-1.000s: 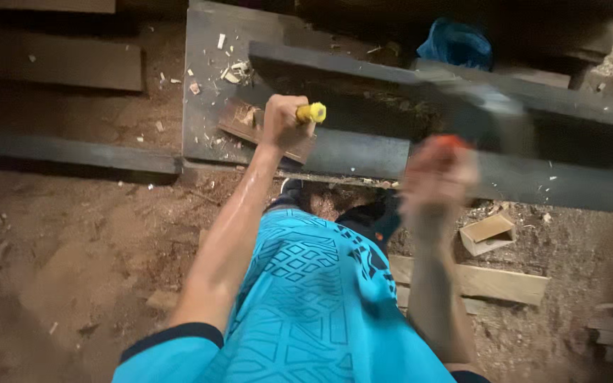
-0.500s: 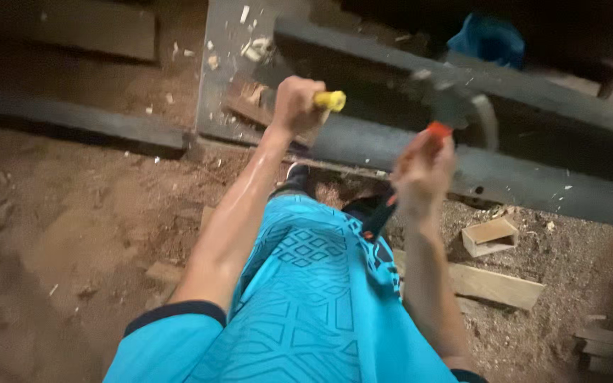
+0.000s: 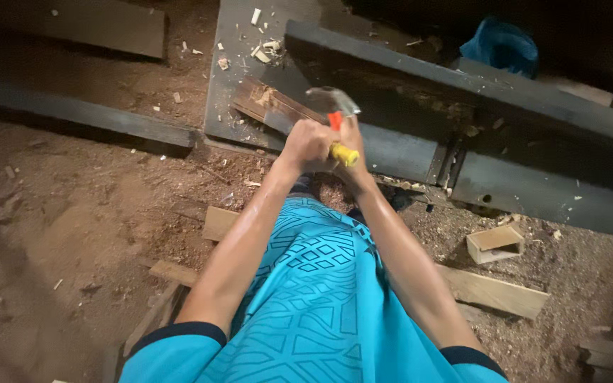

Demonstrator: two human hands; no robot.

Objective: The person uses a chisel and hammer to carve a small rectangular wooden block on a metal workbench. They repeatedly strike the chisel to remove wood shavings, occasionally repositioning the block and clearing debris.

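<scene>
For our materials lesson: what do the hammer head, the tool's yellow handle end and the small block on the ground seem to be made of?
Hammer head: probably metal, dull grey with a slight sheen, though blurred.
Yellow handle end, gripped in the left hand: likely plastic, going by its bright, even colour.
Small block: bare wood, pale and unfinished, lying among sawdust.

Rough timber, dull steel and bright plastic over a dusty earth floor.

The hammer (image 3: 331, 101) has a grey metal head with a dull sheen and an orange plastic neck; the chisel (image 3: 343, 154) ends in a glossy yellow plastic handle. Beside the hammer, the plank (image 3: 278, 108) is raw, splintery brown wood, and the beams (image 3: 420, 67) behind it look dark, matt and weathered. Pale wood chips (image 3: 267, 50) lie dry and rough beyond the plank. The floor (image 3: 72, 206) is matt, crumbly earth and sawdust. The shirt (image 3: 313, 312) is smooth turquoise cloth with a printed pattern.
</scene>
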